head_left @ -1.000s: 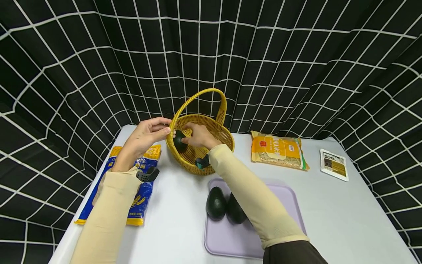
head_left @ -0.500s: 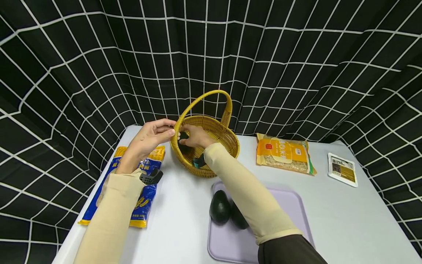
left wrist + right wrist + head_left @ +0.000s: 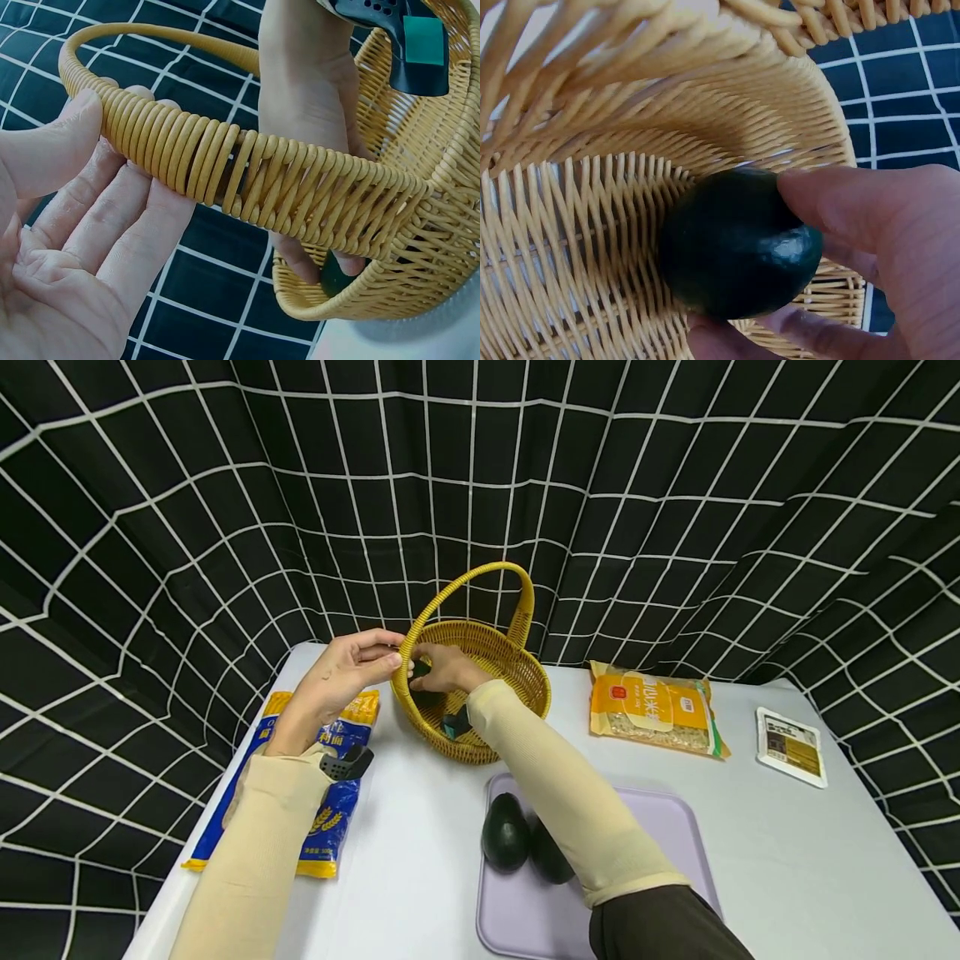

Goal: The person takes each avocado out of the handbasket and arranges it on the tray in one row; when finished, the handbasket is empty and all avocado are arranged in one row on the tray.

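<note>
In the head view, a yellow wicker basket [image 3: 534,693] stands at the back of the table with its handle arching above it. My left hand [image 3: 337,675] holds the basket's handle [image 3: 180,154] on the left side, thumb on one side and fingers on the other. Inside the basket, my right hand [image 3: 448,668] grips a dark green avocado [image 3: 739,244] close to the woven wall, thumb on top and fingers beneath. From the head, that avocado is mostly covered by the hand. Two more avocados, a left one [image 3: 506,832] and a right one [image 3: 550,856] partly under my forearm, lie on a lilac tray [image 3: 521,922].
A blue and yellow bag [image 3: 330,814] lies beneath my left forearm. Right of the basket are an orange grain bag [image 3: 656,708] and a small white-edged pack [image 3: 791,746]. A black curtain with a white grid [image 3: 480,460] rises behind the table.
The head view has shifted slightly, so the scene sits further right. My right hand has moved left inside the basket and covers more of the avocado. The left hand stays at the handle.
</note>
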Demonstrator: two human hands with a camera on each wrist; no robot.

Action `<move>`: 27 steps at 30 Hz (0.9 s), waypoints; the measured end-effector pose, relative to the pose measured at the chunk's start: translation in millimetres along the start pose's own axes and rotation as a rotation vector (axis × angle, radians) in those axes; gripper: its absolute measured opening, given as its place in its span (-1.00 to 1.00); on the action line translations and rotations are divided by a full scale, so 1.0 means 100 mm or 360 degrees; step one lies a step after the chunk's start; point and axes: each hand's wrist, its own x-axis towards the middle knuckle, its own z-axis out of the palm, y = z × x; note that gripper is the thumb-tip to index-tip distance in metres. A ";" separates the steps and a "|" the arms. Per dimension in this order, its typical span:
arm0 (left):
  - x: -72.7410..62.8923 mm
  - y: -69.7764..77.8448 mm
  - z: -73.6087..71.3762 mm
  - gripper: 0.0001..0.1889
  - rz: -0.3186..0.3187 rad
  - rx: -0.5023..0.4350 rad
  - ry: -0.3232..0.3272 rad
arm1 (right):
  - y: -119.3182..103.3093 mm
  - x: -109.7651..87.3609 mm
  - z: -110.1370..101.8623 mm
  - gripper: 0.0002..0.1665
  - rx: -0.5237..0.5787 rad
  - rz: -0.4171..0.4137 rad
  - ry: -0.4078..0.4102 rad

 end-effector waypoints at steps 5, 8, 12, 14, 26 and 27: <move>0.00 0.00 0.01 -0.61 -0.0003 -0.0019 -0.0012 | 0.02 0.00 0.02 -0.37 -0.0015 0.0003 -0.0014; 0.00 0.01 0.01 -0.61 -0.0014 -0.0024 -0.0005 | 0.02 0.01 0.04 -0.40 -0.0026 -0.0028 -0.0015; 0.00 0.00 0.01 -0.62 -0.0010 -0.0017 -0.0004 | 0.03 0.03 0.05 -0.44 -0.0034 -0.0041 -0.0002; 0.00 0.01 0.01 -0.61 -0.0007 -0.0007 -0.0001 | 0.04 0.05 0.06 -0.43 -0.0033 -0.0036 -0.0002; 0.00 0.01 0.00 -0.62 -0.0003 -0.0032 -0.0008 | 0.05 0.02 0.06 -0.39 0.0041 0.0037 0.0019; 0.00 0.01 0.00 -0.62 0.0000 -0.0024 -0.0003 | 0.05 0.01 0.05 -0.40 0.0067 0.0038 0.0024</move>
